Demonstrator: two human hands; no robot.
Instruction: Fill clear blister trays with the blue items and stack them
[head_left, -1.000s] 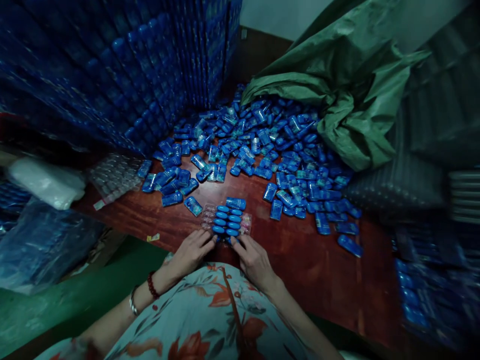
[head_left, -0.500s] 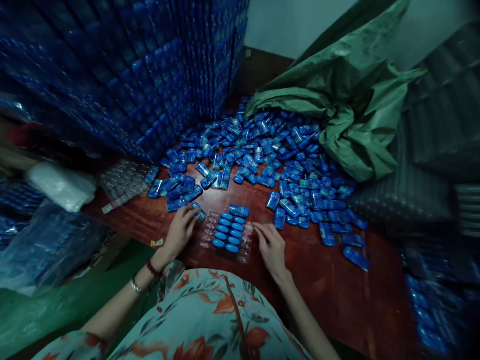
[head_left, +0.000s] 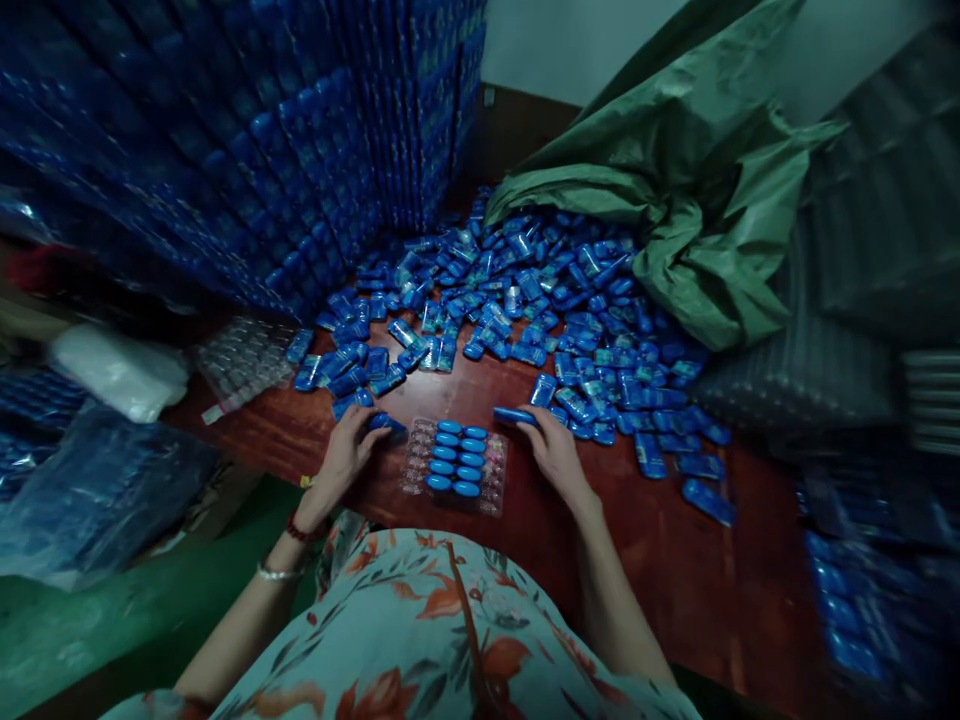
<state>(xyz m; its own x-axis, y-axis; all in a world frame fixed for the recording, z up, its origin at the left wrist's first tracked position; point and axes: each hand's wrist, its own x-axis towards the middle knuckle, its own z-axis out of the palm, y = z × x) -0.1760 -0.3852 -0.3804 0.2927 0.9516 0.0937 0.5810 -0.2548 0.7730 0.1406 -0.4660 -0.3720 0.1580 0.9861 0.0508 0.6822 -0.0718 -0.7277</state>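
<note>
A clear plastic tray (head_left: 491, 495) lies on the red-brown table in front of me, with two columns of bright blue oval pieces (head_left: 455, 460) in its middle. Left of it, my left hand (head_left: 349, 450) grips a blue packet (head_left: 385, 421) between thumb and fingers. On the other side, my right hand (head_left: 553, 450) pinches another blue packet (head_left: 513, 414), held nearly level just beyond the tray's right corner. Many loose blue packets (head_left: 495, 320) are heaped beyond the tray, spreading to the right.
Stacked blue packs (head_left: 300, 150) rise at the back left. A green sheet (head_left: 720, 230) drapes over the heap's right side. An empty clear tray (head_left: 247, 360) and a white bag (head_left: 120, 370) are at left. More blue-filled trays (head_left: 840, 600) stand at lower right.
My right hand has left the tray's right edge and now holds a blue packet farther forward. The packet lying at the tray's far edge is gone from there. My left hand moved slightly left with its packet.
</note>
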